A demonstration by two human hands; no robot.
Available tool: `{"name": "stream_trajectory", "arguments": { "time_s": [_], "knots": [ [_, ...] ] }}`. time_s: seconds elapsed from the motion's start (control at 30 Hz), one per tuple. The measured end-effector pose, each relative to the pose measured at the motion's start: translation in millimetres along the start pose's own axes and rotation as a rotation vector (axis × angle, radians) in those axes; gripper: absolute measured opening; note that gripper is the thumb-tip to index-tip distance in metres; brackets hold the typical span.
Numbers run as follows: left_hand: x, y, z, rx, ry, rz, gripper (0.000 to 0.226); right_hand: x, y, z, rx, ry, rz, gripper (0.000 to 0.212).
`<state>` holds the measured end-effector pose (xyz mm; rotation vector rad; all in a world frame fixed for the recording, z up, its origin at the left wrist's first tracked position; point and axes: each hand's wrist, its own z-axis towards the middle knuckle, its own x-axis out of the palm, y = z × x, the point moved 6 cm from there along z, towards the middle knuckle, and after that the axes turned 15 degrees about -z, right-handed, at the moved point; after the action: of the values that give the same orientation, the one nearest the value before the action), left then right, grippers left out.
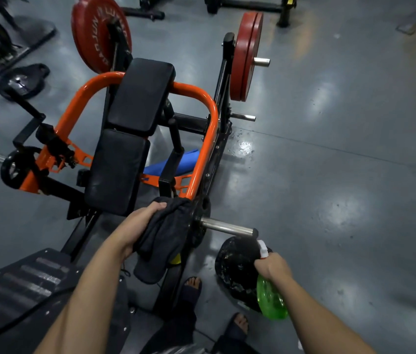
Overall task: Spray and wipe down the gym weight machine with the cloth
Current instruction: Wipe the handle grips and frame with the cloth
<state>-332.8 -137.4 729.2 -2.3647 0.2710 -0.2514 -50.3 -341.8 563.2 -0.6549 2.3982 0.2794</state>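
The fingers of the left hand point(145, 221) lay under the dark cloth point(161, 241), only the thumb showing on top, and the cloth covered the near end of the orange frame point(203, 159). At five o'clock the right hand point(273, 267) hid the neck and trigger of the green spray bottle point(270, 300), which overlapped a black plate point(232, 272). A blue object point(185, 159) behind the black post point(176, 139) could not be identified. At eleven o'clock a black arm point(117, 39) crossed the red plate's point(94, 34) blurred lettering. The footplate point(23, 290) at seven o'clock and the racks point(250, 6) at twelve o'clock ran off the edges.
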Motion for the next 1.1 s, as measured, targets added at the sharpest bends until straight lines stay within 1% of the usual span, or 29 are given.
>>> {"name": "stream_trajectory", "arguments": {
  "time_s": [0.1, 0.17, 0.23, 0.3, 0.33, 0.4, 0.43, 0.47, 0.5, 0.53, 0.57, 0.6, 0.67, 0.7, 0.8, 0.9, 0.97, 1.03, 1.07, 1.1],
  "knots": [
    [5, 7, 3, 0.063, -0.118, -0.085, 0.039, 0, -10, -4, -0.02, 0.028, -0.041, 0.042],
    [6, 10, 3, 0.104, -0.214, -0.21, 0.041, 0, -5, -5, -0.095, 0.07, -0.086, 0.049],
    [3, 10, 1, 0.149, -0.314, -0.337, 0.043, 1, 2, 0, -0.164, 0.092, -0.132, 0.061],
    [-4, 8, -2, 0.22, -0.426, -0.429, 0.042, -2, 16, -1, -0.234, 0.085, -0.169, 0.065],
    [-10, 7, -5, 0.255, -0.479, -0.466, 0.045, -4, 24, -5, -0.269, 0.074, -0.184, 0.061],
    [-19, 5, -12, 0.313, -0.567, -0.531, 0.062, -11, 43, -21, -0.336, 0.053, -0.212, 0.044],
    [-24, 4, -15, 0.341, -0.6, -0.549, 0.063, -13, 51, -25, -0.355, 0.037, -0.215, 0.032],
    [-29, 1, -18, 0.368, -0.622, -0.558, 0.056, -15, 59, -27, -0.366, 0.018, -0.198, 0.023],
    [-35, 0, -20, 0.381, -0.638, -0.566, 0.046, -14, 66, -27, -0.369, 0.007, -0.171, 0.02],
    [-41, -1, -22, 0.381, -0.645, -0.578, 0.037, -12, 73, -26, -0.38, -0.006, -0.143, 0.025],
    [-47, -2, -24, 0.38, -0.65, -0.588, 0.032, -11, 79, -26, -0.401, -0.014, -0.118, 0.031],
    [-56, -2, -25, 0.38, -0.658, -0.592, 0.03, -10, 89, -27, -0.422, -0.028, -0.092, 0.03],
    [-76, -2, -24, 0.387, -0.672, -0.611, 0.025, -10, 107, -32, -0.442, -0.065, -0.03, 0.011],
    [-83, -1, -24, 0.38, -0.676, -0.618, 0.022, -13, 115, -36, -0.451, -0.09, 0.019, 0.011],
    [-111, 1, -12, 0.368, -0.691, -0.634, 0.013, -17, 150, -37, -0.444, -0.184, 0.138, 0.03],
    [-129, 0, 3, 0.339, -0.684, -0.642, 0.015, -27, 193, -36, -0.451, -0.252, 0.235, 0.035],
    [-136, -3, 18, 0.314, -0.659, -0.647, 0.019, -41, 226, -37, -0.494, -0.314, 0.296, 0.038],
    [-142, -12, 35, 0.311, -0.613, -0.622, 0.024, -57, 262, -37, -0.49, -0.362, 0.353, 0.04],
    [-143, -19, 45, 0.318, -0.569, -0.584, 0.028, -64, 279, -33, -0.483, -0.361, 0.392, 0.037],
    [-143, -24, 53, 0.315, -0.529, -0.524, 0.03, -71, 294, -31, -0.475, -0.352, 0.435, 0.029]
  ]
}}
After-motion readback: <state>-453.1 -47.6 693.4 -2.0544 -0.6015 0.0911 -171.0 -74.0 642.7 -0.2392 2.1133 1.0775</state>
